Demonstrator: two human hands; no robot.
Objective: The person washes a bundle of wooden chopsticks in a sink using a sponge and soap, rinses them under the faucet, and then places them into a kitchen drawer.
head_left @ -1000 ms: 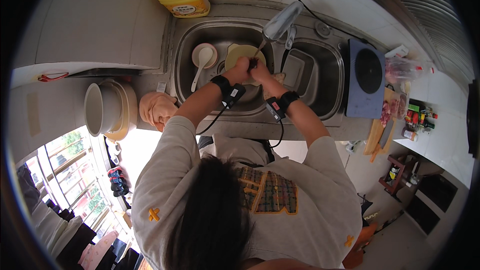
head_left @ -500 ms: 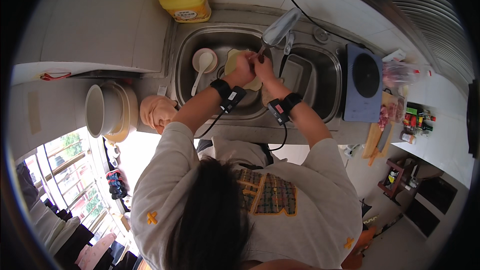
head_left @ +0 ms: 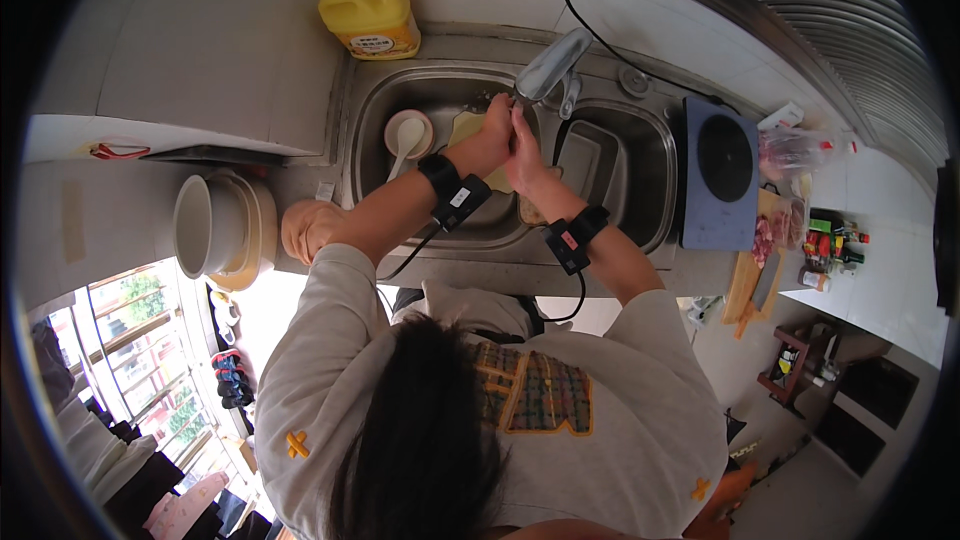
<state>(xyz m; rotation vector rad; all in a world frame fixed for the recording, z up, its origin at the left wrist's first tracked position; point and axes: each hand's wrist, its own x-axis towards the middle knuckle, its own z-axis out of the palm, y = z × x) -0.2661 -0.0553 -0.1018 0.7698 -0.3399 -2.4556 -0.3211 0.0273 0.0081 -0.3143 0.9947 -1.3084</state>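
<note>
— What's changed over the last second?

— Both hands have drifted up the sink (head_left: 372,120), closer under the tap (head_left: 548,64). The left hand (head_left: 487,143) and right hand (head_left: 524,148) were lower over the yellow board (head_left: 466,125); now they're pressed together right below the spout.

— And the fingers?

— Curled and closed against each other; I cannot tell if they pinch anything between them.

— The board itself?

— Pale yellow, flat, lying in the left basin, mostly hidden under the hands, just beside a white bowl (head_left: 407,133) with a spoon. A yellow jug (head_left: 370,20) stands on the tabletop behind.
</note>
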